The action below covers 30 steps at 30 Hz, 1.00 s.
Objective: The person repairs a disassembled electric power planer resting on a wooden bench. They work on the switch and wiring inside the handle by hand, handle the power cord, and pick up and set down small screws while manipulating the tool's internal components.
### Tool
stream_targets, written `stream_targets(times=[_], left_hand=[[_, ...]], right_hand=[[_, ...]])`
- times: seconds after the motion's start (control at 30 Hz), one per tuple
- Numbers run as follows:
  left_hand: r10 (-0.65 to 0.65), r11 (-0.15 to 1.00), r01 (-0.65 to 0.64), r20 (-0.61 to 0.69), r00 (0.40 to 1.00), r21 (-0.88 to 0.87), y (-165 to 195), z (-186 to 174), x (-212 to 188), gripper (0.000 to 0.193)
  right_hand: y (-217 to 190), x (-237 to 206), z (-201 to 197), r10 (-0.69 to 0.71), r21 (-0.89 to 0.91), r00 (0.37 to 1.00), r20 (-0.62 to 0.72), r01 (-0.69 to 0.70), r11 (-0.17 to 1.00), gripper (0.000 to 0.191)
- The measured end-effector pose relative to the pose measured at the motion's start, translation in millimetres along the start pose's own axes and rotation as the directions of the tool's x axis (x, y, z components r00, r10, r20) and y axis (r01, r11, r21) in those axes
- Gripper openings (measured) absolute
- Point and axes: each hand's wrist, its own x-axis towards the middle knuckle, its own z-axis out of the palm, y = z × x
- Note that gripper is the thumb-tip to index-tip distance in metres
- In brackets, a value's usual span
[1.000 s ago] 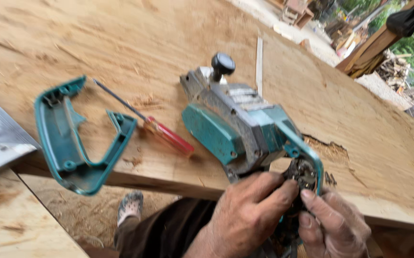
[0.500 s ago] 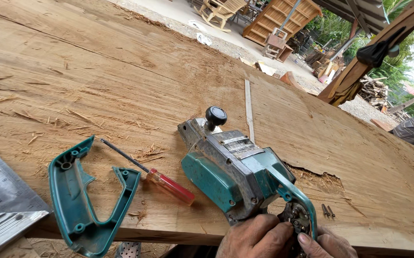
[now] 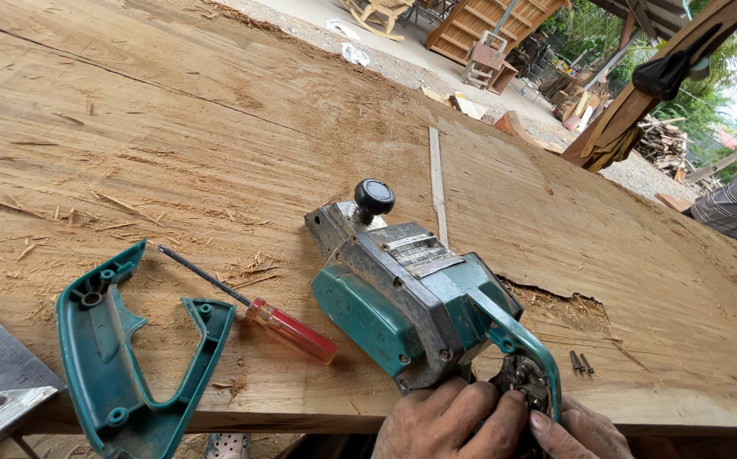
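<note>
Teal plastic handle cover (image 3: 122, 357) lies loose at the left of the broad wooden slab (image 3: 215, 127), beside a red-handled screwdriver (image 3: 279, 323). Right of that sits our teal and grey electric planer (image 3: 411, 293), its open handle overhanging the near edge. We pinch the exposed switch parts (image 3: 521, 378) there, left hand (image 3: 449, 421) and right hand (image 3: 585, 433) both closed on them. Two small dark screws (image 3: 581, 363) lie just beside.

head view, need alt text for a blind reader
Both hands, left hand and right hand, work at the opened handle end of a teal electric planer lying on a wide wooden slab. Its detached handle cover and a red-handled screwdriver lie beside it.
</note>
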Motion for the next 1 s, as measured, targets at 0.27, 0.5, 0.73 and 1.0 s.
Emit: stream_targets(times=[0.27,0.5,0.73,1.0], left_hand=[[-0.029,0.999,0.030,0.046,0.999,-0.035,-4,7,-1,0.024],[0.036,0.998,-0.036,0.010,0.999,0.050,0,5,-1,0.034],[0.027,0.999,-0.027,-0.015,1.000,0.034,3,10,0,0.036],[0.007,0.999,-0.009,-0.058,0.998,-0.043,5,10,-1,0.036]], right_hand=[[54,25,-12,-0.085,0.130,0.990,0.112,0.070,0.989,0.044],[119,57,-23,-0.312,0.412,0.928,0.202,0.208,0.887,0.048],[147,68,-28,-0.849,0.452,0.482,0.216,0.721,0.525,0.053],[120,24,-9,-0.835,0.258,0.549,0.031,0.803,0.538,0.069]])
